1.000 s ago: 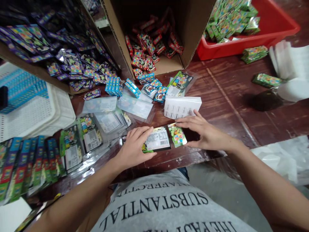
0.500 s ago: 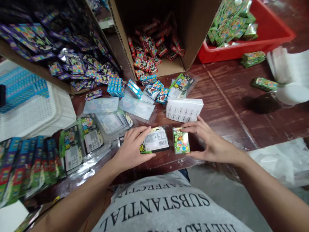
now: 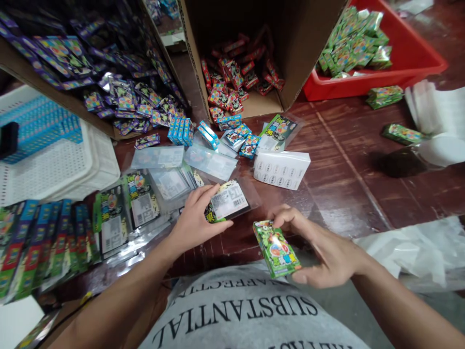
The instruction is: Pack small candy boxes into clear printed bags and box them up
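Observation:
My right hand (image 3: 319, 247) grips a small green pack (image 3: 276, 248) between thumb and fingers, lifted off the table near my chest. My left hand (image 3: 196, 220) pinches a clear bag with a barcode card inside (image 3: 227, 202), tilted up at the table's near edge. More clear bags with cards (image 3: 160, 184) lie fanned out to the left of that hand. A white sticker block (image 3: 281, 168) rests just beyond both hands.
Open cardboard boxes hold purple packs (image 3: 119, 92) and red packs (image 3: 236, 77). A red bin (image 3: 410, 58) of green packs stands back right. Blue packs (image 3: 179, 131) lie mid-table, a white basket (image 3: 54, 165) at left, filled bags (image 3: 39, 242) near left, plastic sheets (image 3: 417, 247) at right.
My right hand has lifted the green pack off the table and drawn it toward me. My left hand has tilted the carded bag up and slid it slightly left.

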`<state>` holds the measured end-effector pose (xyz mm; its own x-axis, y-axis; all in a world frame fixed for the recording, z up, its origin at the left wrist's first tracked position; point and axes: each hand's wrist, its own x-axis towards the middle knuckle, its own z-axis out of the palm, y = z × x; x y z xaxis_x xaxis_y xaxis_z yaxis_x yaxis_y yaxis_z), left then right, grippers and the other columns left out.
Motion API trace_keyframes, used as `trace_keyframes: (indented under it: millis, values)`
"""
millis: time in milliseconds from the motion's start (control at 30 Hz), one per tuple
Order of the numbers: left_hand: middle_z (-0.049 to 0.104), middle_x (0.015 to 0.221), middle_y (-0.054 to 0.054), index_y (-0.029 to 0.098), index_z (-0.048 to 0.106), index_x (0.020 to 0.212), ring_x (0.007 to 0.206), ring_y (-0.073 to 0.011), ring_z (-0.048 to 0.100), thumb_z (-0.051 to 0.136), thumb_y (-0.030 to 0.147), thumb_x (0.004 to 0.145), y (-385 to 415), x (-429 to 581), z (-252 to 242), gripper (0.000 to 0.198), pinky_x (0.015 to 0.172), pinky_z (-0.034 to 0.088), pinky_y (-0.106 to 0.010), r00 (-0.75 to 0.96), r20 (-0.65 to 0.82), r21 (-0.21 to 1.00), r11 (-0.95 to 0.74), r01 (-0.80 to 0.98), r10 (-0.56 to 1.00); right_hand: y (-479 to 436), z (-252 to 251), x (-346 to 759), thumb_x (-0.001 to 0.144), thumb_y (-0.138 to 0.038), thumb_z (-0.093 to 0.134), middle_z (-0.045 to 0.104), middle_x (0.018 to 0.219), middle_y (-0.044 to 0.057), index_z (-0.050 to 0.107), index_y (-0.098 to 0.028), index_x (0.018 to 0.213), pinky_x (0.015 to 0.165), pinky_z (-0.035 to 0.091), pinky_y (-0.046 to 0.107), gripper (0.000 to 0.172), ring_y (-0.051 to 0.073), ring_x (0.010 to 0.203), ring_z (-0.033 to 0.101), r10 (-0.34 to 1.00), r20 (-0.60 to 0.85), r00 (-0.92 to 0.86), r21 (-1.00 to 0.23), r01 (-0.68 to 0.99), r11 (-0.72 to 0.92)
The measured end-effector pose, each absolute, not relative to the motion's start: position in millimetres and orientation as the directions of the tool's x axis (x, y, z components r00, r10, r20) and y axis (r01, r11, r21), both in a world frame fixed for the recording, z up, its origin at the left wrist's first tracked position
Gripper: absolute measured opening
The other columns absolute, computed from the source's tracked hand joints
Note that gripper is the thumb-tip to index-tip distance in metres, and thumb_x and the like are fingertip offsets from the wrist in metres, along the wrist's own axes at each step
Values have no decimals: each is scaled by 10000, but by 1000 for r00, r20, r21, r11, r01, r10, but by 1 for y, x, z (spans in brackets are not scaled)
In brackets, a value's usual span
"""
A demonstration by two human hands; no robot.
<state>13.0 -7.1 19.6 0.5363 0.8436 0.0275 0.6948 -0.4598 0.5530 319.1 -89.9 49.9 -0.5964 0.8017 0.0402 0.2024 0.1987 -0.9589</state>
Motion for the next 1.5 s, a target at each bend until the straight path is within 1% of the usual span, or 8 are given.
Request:
trace_keyframes:
  millis: [200,333,700,967,1100,1233,1367,1500]
  values:
    - [514,1432,-103,265,375,1519,1310,-323,493,819,404,773,-11,14,25,879,1126,387,-521,612,66,467,-566,679,788,-71,35,322,812,-347,801,475,1364,135,439,-290,1334,1010,527,514,638,342,1292,510,910,391,-136,-708,587,392]
    - [518,1419,-112,278,357,1524,1294,-330,500,820,411,774,-17,15,25,891,1099,399,-530,602,92,441,-574,689,793,-60,27,319,881,-377,748,524,1363,172,415,-232,1393,1037,520,535,627,335,1279,539,878,361,-314,-503,728,466]
    - [502,1455,-99,281,310,1544,1333,-311,477,808,428,781,-7,4,40,922,1128,374,-491,784,-6,469,-691,551,621,-43,39,332,805,-514,805,575,1415,140,443,-241,1455,1062,485,499,793,306,1301,550,778,119,-617,-717,489,497]
    - [498,1443,-122,302,286,1556,1328,-359,502,869,418,698,-25,36,30,1044,1104,405,-569,510,0,522,-435,734,860,-42,25,319,794,-550,802,457,1542,153,368,-298,1531,1080,462,575,892,361,1381,480,868,185,-461,-700,558,446]
    - [472,1451,-132,315,274,1571,1357,-336,491,781,378,823,-28,56,22,906,1130,425,-563,350,-22,768,-208,605,937,-56,3,303,905,-425,729,661,1188,78,480,-312,1398,848,600,413,564,242,1029,677,979,71,-192,-929,345,135]
    - [525,1462,-129,331,216,1589,1317,-279,563,570,271,975,-21,65,7,711,1090,496,-501,419,-63,967,-49,251,906,-52,-15,287,964,-349,651,641,1074,35,510,-311,1346,806,582,347,410,179,934,647,996,18,-87,-995,95,27]
    - [602,1355,-119,323,237,1552,1097,-244,691,699,232,887,-8,57,-2,815,928,593,-427,516,-173,984,167,57,839,-40,-15,284,935,-348,686,621,1056,23,495,-304,1330,809,566,329,441,169,942,629,992,-45,-115,-999,-16,-47]
    - [658,1204,-72,255,467,1302,986,-194,687,771,203,811,6,48,-1,580,834,578,-332,549,-243,969,226,99,800,-36,-9,287,940,-356,678,639,1028,18,551,-270,1182,785,558,321,287,157,886,628,966,-115,-229,-992,-18,-123]
